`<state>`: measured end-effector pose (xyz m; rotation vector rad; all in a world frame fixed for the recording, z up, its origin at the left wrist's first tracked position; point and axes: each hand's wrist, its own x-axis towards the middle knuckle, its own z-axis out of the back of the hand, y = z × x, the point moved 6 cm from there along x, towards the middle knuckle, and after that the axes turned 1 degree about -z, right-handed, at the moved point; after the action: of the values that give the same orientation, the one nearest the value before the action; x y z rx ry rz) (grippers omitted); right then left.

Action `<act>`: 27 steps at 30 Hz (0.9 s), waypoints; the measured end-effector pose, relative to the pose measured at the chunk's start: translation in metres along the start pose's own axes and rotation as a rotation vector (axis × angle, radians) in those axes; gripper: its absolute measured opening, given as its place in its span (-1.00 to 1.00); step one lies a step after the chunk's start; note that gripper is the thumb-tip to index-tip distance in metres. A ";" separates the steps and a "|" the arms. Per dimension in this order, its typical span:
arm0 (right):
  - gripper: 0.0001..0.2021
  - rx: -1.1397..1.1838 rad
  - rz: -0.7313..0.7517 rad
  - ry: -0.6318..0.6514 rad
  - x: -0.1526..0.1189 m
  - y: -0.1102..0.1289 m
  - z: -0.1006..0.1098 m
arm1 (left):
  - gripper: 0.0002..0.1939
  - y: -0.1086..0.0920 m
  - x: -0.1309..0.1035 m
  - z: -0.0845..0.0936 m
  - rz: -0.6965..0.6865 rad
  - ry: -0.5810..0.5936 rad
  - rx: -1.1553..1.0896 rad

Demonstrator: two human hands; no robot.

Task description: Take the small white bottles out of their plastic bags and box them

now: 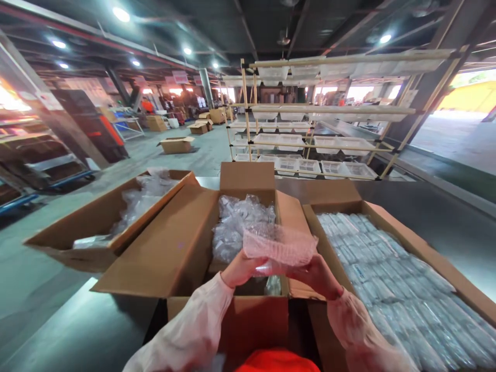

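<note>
Both hands hold up a clear, ribbed plastic container [279, 246] above the middle cardboard box [248, 178]. My left hand [243, 268] grips its left end, with the thumb along the near side. At the other end, my right hand [321, 275] is closed around the lower right corner; some of its fingers are hidden beneath the plastic. Inside the middle box, behind the container, lies a loose heap of crumpled clear plastic pieces [234, 219]. To the right, an open carton [391, 219] is filled with rows of clear, wrapped plastic packs [387, 274].
At the left, another open carton [62, 235] contains loose clear plastic. The boxes stand on a dark metal table [437, 217]. Beyond it rises a pipe-frame rack [248, 111] with white trays [277, 142]. Farther back, an open carton [176, 146] sits on the floor.
</note>
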<state>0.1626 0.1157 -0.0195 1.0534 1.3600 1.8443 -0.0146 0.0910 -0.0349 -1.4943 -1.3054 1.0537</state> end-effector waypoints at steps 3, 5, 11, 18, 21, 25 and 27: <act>-0.76 0.017 0.046 -0.187 -0.006 0.002 0.012 | -0.68 -0.025 -0.004 -0.009 -0.197 0.222 0.220; -0.79 0.032 -0.012 -0.250 -0.007 -0.002 0.015 | -0.74 -0.034 -0.008 -0.011 -0.334 0.267 0.337; -0.67 -0.109 0.175 0.050 -0.009 0.010 -0.007 | -0.71 0.005 0.002 0.017 -0.145 -0.052 0.180; -0.53 0.061 -0.208 -0.126 -0.002 -0.027 0.010 | -0.73 -0.012 -0.002 -0.006 -0.318 0.196 0.413; -0.56 -0.122 -0.056 -0.058 -0.002 -0.016 0.011 | -0.77 -0.010 0.003 -0.008 -0.303 0.109 0.449; -0.45 -0.523 0.154 0.059 -0.012 -0.002 0.001 | -0.56 0.018 0.019 -0.002 -0.058 -0.056 0.302; -0.55 -0.598 0.152 0.040 -0.013 -0.012 0.007 | -0.49 0.033 0.027 -0.005 0.093 -0.044 0.222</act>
<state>0.1753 0.1110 -0.0328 0.8150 0.6764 2.1937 0.0015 0.1149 -0.0666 -1.3812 -1.1172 1.2551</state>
